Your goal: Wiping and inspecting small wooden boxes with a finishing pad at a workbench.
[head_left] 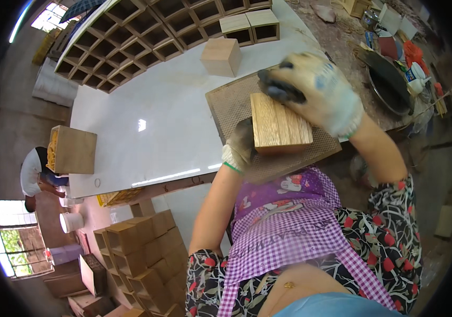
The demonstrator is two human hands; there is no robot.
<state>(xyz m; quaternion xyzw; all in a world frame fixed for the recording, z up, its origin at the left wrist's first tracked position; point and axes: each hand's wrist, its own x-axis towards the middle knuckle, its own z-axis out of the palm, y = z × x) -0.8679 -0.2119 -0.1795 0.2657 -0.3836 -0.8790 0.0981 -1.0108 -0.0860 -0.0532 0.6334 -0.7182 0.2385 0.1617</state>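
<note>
A wooden box [281, 122] with streaked pale grain on top is over a perforated brown mat [228, 100] at the table's right end. My left hand [239, 145], in a knit glove with a dark palm, grips the box's left side. My right hand [313, 92], in a similar glove, is over the box's far top edge, its dark fingers bent and blurred; what they hold, if anything, is unclear.
A white worktable [131, 148] holds rows of open box cubbies [125, 45], a plain block [220, 57] and another box [73, 149]. A cluttered bench with a dark pan [387, 87] is rightward. A co-worker [36, 174] bends at left. Stacked boxes [136, 253] stand below.
</note>
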